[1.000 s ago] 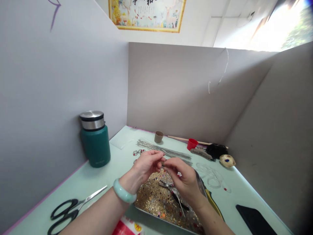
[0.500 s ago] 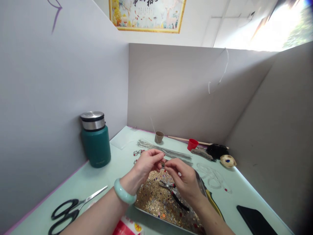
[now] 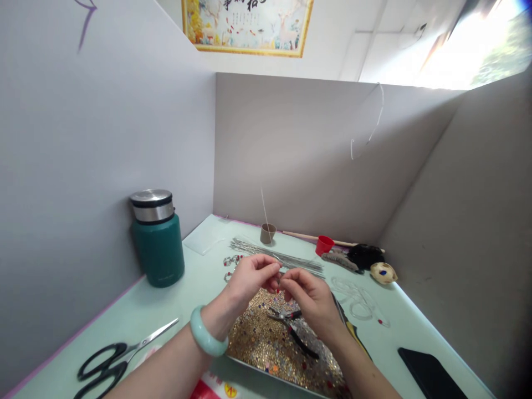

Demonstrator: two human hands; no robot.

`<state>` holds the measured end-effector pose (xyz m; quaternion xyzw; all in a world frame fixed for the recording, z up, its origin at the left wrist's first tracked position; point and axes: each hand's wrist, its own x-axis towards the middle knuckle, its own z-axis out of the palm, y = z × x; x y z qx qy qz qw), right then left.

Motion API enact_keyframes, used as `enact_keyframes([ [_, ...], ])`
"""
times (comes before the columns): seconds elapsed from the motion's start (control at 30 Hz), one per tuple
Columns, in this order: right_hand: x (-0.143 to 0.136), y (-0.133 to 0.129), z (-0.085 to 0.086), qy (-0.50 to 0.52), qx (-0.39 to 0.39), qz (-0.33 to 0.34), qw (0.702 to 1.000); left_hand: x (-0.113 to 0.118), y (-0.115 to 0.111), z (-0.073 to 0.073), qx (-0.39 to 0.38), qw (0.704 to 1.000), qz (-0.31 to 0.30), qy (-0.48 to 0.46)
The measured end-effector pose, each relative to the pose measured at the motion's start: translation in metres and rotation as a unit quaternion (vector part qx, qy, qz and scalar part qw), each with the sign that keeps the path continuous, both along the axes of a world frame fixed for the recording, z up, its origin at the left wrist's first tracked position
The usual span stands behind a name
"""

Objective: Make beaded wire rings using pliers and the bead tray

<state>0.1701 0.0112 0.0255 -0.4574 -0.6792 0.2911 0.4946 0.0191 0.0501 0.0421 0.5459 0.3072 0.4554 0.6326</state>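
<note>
My left hand [image 3: 258, 272], with a pale green bangle on its wrist, pinches a thin wire [image 3: 265, 208] that sticks up above the fingers. Close against it, my right hand [image 3: 305, 291] is closed too, thumb and fingertips pressed together; what they hold is too small to make out. Both hands meet above a tray [image 3: 270, 377] filled with gold and coloured beads [image 3: 253, 338]. Black-handled pliers [image 3: 291, 327] lie on the beads below my right hand. Just beyond my hands is a bundle of straight wires [image 3: 291, 260], with small beaded pieces [image 3: 229, 260] to its left.
Scissors [image 3: 120, 357] and a green flask [image 3: 158, 244] stand to the left. At the back are a brown cup [image 3: 268, 233] and a red cup [image 3: 324, 245]. A coil of clear cord [image 3: 359, 302] and a black phone-like slab [image 3: 430, 374] lie right. Grey partitions [image 3: 291, 144] enclose the table.
The wire above my left hand now stands more upright. My hands remain together over the tray, fingers shifted slightly. The whole view has moved a little.
</note>
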Motion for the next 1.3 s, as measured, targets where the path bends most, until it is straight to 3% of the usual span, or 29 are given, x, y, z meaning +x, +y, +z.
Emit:
enact_keyframes([
  [0.1, 0.003, 0.004, 0.002, 0.029, -0.094, 0.024, 0.995, 0.002, -0.001, 0.002, 0.034, 0.999, 0.007, 0.038],
  [0.2, 0.005, 0.007, 0.001, 0.040, -0.135, 0.037, 0.989, 0.003, -0.003, 0.002, 0.069, 0.995, 0.000, 0.073],
  [0.37, 0.004, 0.004, -0.001, 0.020, -0.130, 0.028, 0.991, 0.004, -0.002, 0.001, 0.071, 0.990, 0.010, 0.120],
  [0.6, -0.002, 0.000, -0.002, -0.060, -0.115, 0.010, 0.991, 0.006, 0.000, -0.005, 0.087, 0.990, 0.003, 0.115],
  [1.07, 0.007, 0.001, -0.002, -0.087, -0.218, 0.103, 0.967, 0.006, 0.003, -0.017, 0.107, 0.985, -0.026, 0.131],
  [1.3, 0.010, -0.002, 0.005, -0.088, -0.269, 0.136, 0.949, 0.009, 0.002, -0.018, 0.067, 0.989, -0.062, 0.119],
])
